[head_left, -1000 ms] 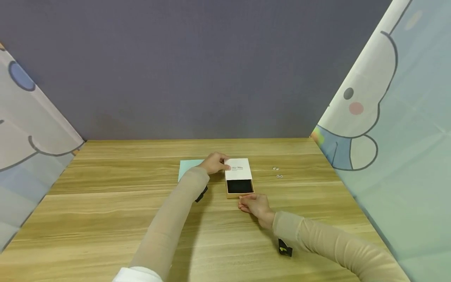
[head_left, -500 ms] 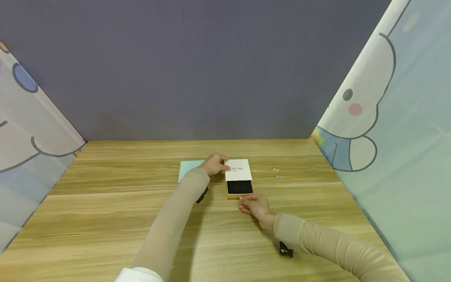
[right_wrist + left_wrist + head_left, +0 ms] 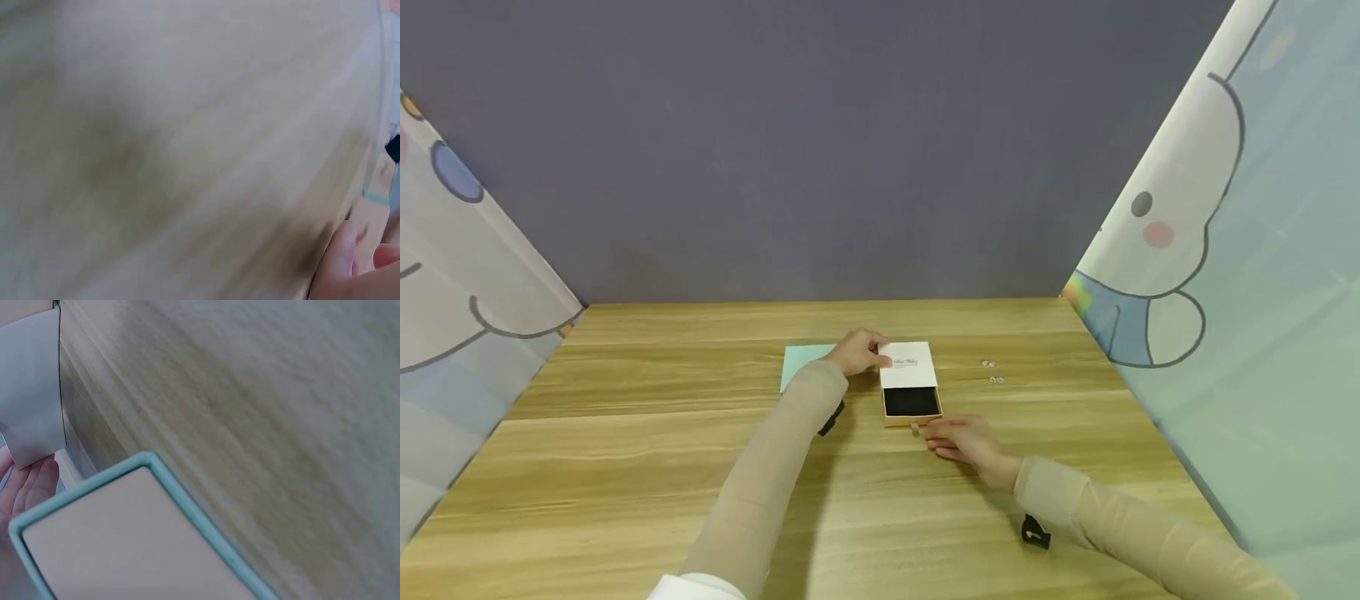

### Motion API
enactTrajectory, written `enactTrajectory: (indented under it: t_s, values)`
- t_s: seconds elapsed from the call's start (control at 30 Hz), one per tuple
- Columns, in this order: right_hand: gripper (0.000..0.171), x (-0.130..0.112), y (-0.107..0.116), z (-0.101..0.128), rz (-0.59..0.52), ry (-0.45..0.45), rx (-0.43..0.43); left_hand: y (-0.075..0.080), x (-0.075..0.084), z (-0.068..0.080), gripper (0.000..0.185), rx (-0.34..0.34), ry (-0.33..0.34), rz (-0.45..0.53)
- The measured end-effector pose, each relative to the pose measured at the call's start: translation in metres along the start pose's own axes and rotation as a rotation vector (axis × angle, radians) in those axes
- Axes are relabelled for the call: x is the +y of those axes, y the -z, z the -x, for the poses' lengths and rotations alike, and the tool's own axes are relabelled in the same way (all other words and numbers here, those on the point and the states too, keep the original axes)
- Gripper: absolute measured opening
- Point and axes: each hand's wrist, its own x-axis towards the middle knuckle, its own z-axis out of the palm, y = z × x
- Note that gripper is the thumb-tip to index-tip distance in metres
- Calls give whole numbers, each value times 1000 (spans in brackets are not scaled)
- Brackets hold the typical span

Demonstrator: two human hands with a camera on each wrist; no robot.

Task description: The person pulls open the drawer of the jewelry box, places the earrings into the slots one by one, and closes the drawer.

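With our left hand (image 3: 854, 352) we grip the white box sleeve (image 3: 908, 372); our right hand (image 3: 972, 445), fingers released, is just beside the black-lined drawer (image 3: 904, 421)

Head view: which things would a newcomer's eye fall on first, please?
Probably the white drawer box on the wooden table, just below the picture's centre, because its tray is pulled partly out at the near side, showing a black inside. Next, the large white cartoon character on the right-hand backdrop, with its pink cheek, would likely draw the eye.
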Motion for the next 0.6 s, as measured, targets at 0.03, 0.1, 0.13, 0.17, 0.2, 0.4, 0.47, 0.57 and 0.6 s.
enactTrajectory:
  t_s: [0.03, 0.1, 0.13, 0.17, 0.2, 0.4, 0.47, 0.57, 0.6]
  values:
    - [31, -1, 4, 1, 8, 10, -12, -1, -1, 0, 53, -4, -2, 1]
    - [33, -5, 12, 4, 32, 28, -35, -3, -3, -1, 54, -7, -5, 4]
    - [33, -7, 15, 5, 41, 32, -49, -3, -4, -1, 54, -8, -4, 8]
    - [34, -10, 19, 5, 53, 30, -61, -4, -4, -1, 54, -9, -3, 11]
    - [34, -12, 23, 5, 64, 28, -74, -4, -5, -1, 54, -7, -2, 11]
    - [39, -29, 52, -3, 191, 92, -102, -3, -5, -1, 54, -8, 3, 11]
    - [39, -34, 62, -9, 274, 160, -63, -2, -5, -1, 54, -9, 7, 12]
    - [37, -41, 79, -18, 415, 258, 5, 0, -4, 0, 53, -9, 11, 19]
    - [37, -43, 84, -21, 472, 288, 21, 0, -3, 0, 53, -10, 12, 21]
